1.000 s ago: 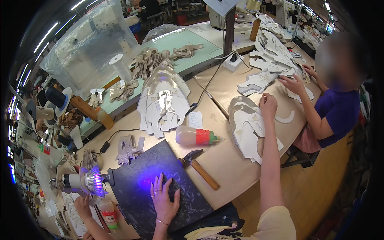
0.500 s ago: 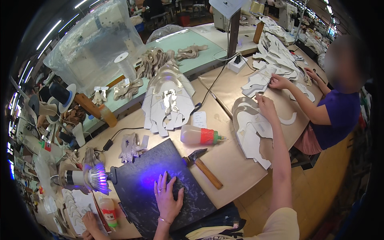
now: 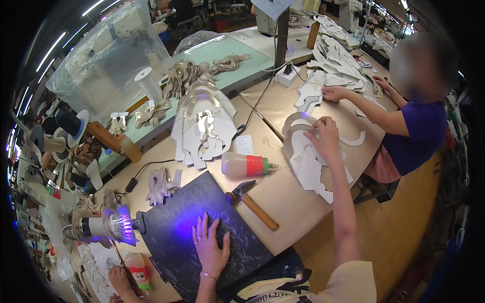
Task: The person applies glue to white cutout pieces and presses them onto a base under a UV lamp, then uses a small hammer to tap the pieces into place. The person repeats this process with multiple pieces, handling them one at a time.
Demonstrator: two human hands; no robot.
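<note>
My left hand lies flat on a dark board, fingers spread, with a violet-blue glow beside the fingertips. To the right, my right hand reaches over a stack of white and beige cut pieces that look like shoe uppers. Its fingers and thumb are bent onto the top piece at the far end of the stack; the exact grip is partly hidden. A hammer with a wooden handle rests by the board's right edge. Beyond it lies a squeeze bottle with a red band and green cap.
A lamp shines onto the board from the left. Another pile of uppers sits farther back. At right a co-worker in a purple shirt handles white pieces. Another person's hand is at lower left, near a second bottle.
The whole view has shifted slightly. My right hand has turned and its fingers now bend onto the stack's top piece. My left hand stays flat on the board.
</note>
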